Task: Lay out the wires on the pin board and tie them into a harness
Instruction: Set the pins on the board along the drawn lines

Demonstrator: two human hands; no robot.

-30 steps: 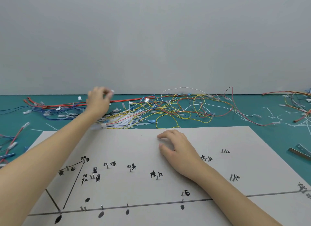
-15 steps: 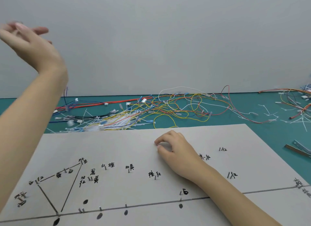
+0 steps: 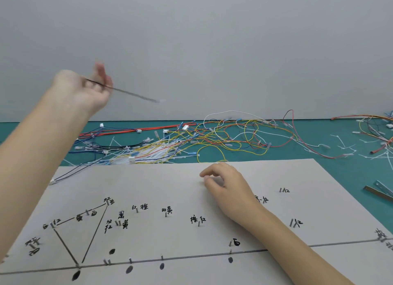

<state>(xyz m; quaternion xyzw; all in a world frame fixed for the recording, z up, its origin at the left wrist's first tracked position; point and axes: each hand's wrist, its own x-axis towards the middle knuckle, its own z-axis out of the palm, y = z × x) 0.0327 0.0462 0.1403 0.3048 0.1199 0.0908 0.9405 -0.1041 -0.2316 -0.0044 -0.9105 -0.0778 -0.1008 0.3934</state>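
Note:
My left hand [image 3: 85, 89] is raised above the table and grips a dark wire [image 3: 131, 94] that sticks out to the right, blurred by motion. The grey pin board [image 3: 148, 182] lies in front of me with short pins, drawn lines and handwritten labels. My right hand [image 3: 227, 185] rests on the board near its far edge, fingers loosely curled and holding nothing. A tangle of loose wires [image 3: 223, 136] in yellow, red, blue, white and black lies on the teal mat behind the board. A blue and black wire pair [image 3: 70, 174] trails onto the board's far left corner.
More wires [image 3: 374, 127] and white cable ties [image 3: 344, 144] are scattered at the far right. Metal strips [image 3: 378, 190] lie on the mat right of the board. A grey wall stands behind the table.
My left hand went from the wire pile up and left, then swung back rightward and lower, now gripping a dark wire. My right hand has stayed on the board.

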